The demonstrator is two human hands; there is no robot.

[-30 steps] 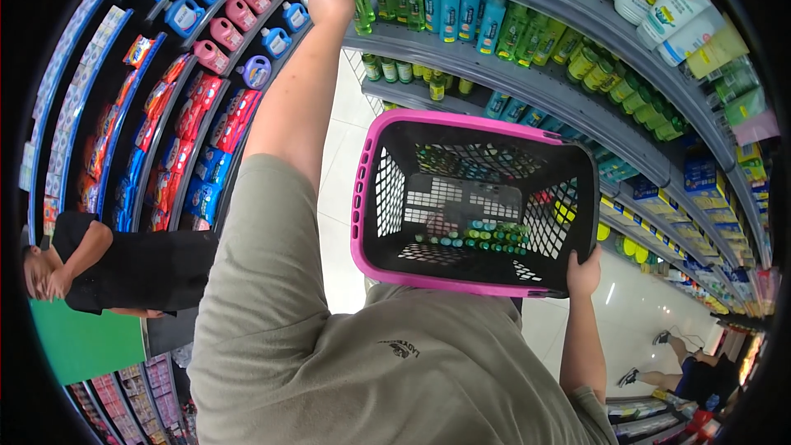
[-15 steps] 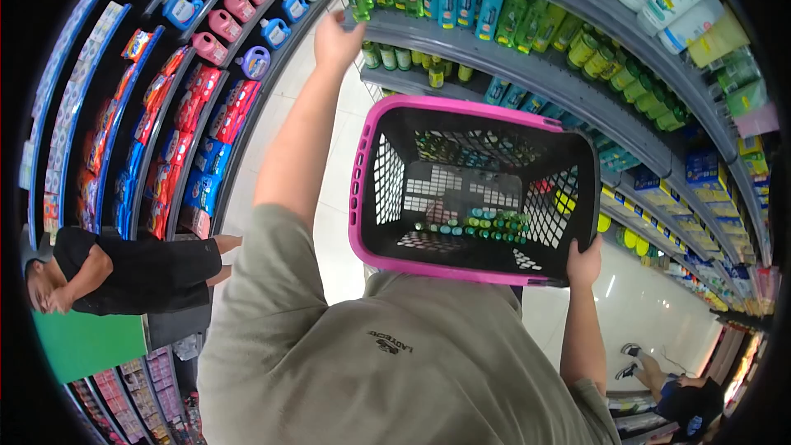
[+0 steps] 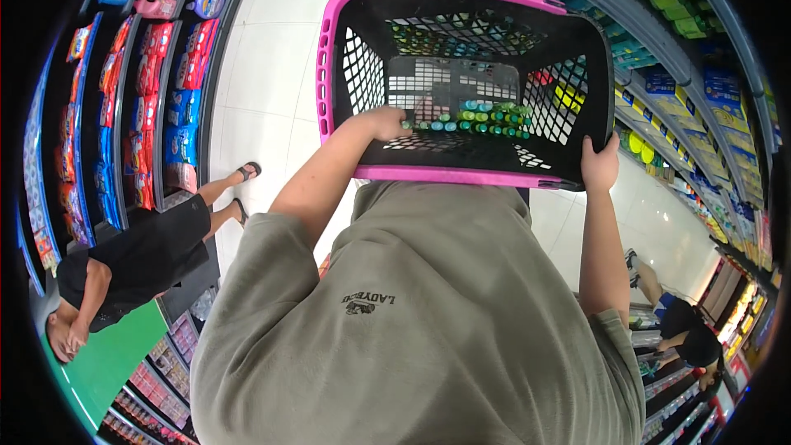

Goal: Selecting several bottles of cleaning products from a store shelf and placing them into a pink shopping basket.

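I saw the left hand (image 3: 381, 124) inside the black basket (image 3: 461, 82), closed over bottles (image 3: 474, 119) on its floor. Right hand (image 3: 600, 166) gripped the pink rim (image 3: 449, 174), basket against the chest.

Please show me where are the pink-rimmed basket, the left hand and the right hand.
pink-rimmed basket (image 3: 449, 174): head view, on the near pink rim.
left hand (image 3: 383, 124): head view, on the knuckles inside the basket.
right hand (image 3: 600, 166): head view, on the back, gripping the basket's corner.
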